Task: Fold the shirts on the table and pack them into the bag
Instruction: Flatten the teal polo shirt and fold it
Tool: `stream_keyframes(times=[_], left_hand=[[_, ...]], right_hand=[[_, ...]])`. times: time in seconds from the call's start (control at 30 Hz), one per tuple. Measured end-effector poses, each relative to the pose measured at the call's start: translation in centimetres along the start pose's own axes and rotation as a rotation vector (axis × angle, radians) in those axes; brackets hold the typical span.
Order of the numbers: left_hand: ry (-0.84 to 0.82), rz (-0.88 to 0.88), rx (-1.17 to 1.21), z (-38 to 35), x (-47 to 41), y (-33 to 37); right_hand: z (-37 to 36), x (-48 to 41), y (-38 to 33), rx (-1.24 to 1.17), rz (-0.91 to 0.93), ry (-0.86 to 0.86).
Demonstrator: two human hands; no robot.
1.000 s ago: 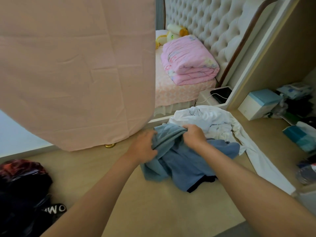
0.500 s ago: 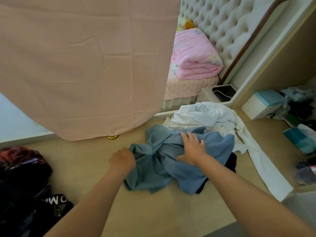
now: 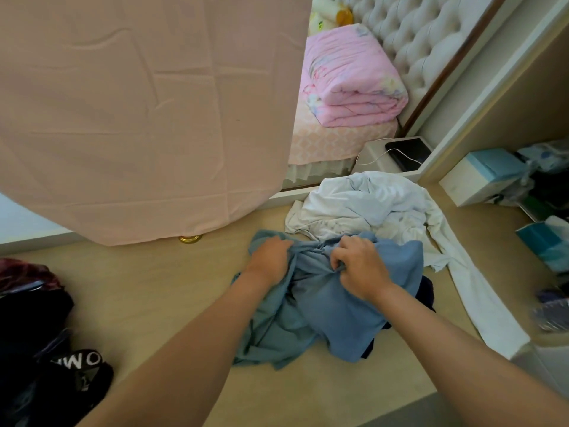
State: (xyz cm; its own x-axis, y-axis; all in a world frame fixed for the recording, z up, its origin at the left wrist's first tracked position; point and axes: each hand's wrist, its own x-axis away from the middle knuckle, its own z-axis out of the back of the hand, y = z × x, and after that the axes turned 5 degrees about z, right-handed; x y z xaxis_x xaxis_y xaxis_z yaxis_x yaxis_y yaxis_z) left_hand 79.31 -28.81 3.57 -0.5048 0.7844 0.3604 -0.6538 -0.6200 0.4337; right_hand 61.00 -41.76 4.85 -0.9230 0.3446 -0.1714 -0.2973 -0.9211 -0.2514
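A crumpled blue shirt (image 3: 332, 309) lies bunched on the beige table (image 3: 172, 297) in the middle of the view. My left hand (image 3: 269, 258) grips a fold at its upper left edge. My right hand (image 3: 360, 266) pinches the cloth close beside it, near the top of the heap. A dark garment (image 3: 426, 291) peeks out from under the blue one on the right. Behind them a white long-sleeved shirt (image 3: 366, 208) lies rumpled, one sleeve trailing to the table's right edge. A black bag (image 3: 40, 334) with white lettering sits at the left edge.
A pink cloth (image 3: 147, 112) hangs over the table's far left. A white and blue box (image 3: 483, 177) and teal packets (image 3: 548, 238) crowd the right side. Beyond the table are a bed with a folded pink quilt (image 3: 351, 75) and a nightstand with a tablet (image 3: 408, 151).
My left hand moved right along the blue shirt and now grips it near my right hand. My right hand went from lying flat on the cloth to pinching it.
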Motion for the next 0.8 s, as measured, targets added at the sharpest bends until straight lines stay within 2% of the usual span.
stream_keyframes(times=[0.07, 0.13, 0.2, 0.23, 0.3, 0.37, 0.47, 0.53, 0.6, 0.7, 0.8], left_hand=[[0.188, 0.093, 0.148, 1.1, 0.9, -0.6], [0.362, 0.263, 0.285, 2.9, 2.2, -2.5], [0.428, 0.417, 0.295, 4.4, 3.5, -5.8], [0.399, 0.462, 0.221, 4.7, 4.0, -7.9], [0.228, 0.522, -0.005, 4.5, 5.4, -11.0], [0.13, 0.57, -0.138, 3.1, 6.8, -12.2], [0.112, 0.443, -0.333, 1.2, 7.6, -11.2], [0.047, 0.264, -0.302, -0.2, 7.4, -9.8], [-0.089, 0.122, -0.163, -1.6, 7.0, -8.2], [-0.234, 0.026, -0.099, -3.7, 6.0, -6.4], [-0.209, 0.012, -0.075, -5.5, 4.8, -5.4]], right_hand=[[-0.1, -0.2, 0.5, 0.133, -0.121, 0.001], [0.1, -0.9, 0.6, 0.272, -0.273, -0.089], [0.9, -2.2, 0.3, 0.381, -0.416, -0.166], [1.1, -2.9, 0.1, 0.42, -0.463, -0.194], [1.3, -4.2, -0.7, 0.411, -0.48, -0.217], [0.6, -5.2, -2.4, 0.285, -0.335, -0.249], [-1.9, -5.3, -5.6, 0.206, -0.105, -0.49], [-3.8, -4.2, -7.1, 0.35, -0.075, -0.648], [-5.0, -2.9, -7.8, 0.519, -0.074, -0.717], [-4.6, -2.4, -7.5, 0.547, -0.019, -0.625], [-3.6, -2.2, -5.2, 0.277, 0.006, -0.484]])
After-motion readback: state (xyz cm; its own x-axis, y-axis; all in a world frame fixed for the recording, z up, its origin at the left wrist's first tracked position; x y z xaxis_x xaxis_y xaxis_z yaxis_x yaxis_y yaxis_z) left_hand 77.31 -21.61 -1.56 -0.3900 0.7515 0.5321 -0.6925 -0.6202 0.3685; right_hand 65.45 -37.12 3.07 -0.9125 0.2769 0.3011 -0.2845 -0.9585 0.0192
